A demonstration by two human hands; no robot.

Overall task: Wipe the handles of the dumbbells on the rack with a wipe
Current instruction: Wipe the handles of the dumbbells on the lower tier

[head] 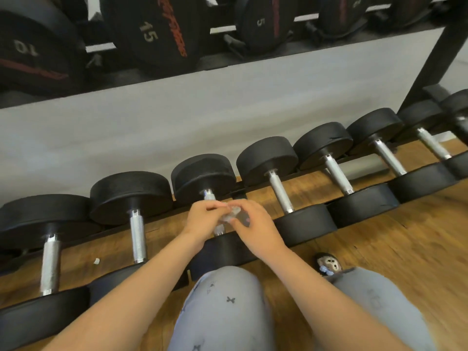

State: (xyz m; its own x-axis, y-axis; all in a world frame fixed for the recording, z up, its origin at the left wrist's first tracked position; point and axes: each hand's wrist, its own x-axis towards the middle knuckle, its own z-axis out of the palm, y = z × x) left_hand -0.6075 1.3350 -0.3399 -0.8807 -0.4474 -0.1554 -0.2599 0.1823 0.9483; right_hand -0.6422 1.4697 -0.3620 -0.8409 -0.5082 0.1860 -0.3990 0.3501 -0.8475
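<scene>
This is a gym's weight area. A row of black dumbbells with ridged metal handles lies on a low rack across the middle of the frame. Along the top edge, larger weights marked 10, 15 and 5 sit on an upper tier, above a wooden floor.

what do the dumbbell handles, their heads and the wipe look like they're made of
Handles: bare metal, probably steel; bright silver with a rough, knurled sheen.
Heads: matte black, likely a rubber or urethane coating; dull surface, and one looks nicked.
Wipe: thin, pale and crumpled; paper or nonwoven cloth, too blurred to tell which.
</scene>
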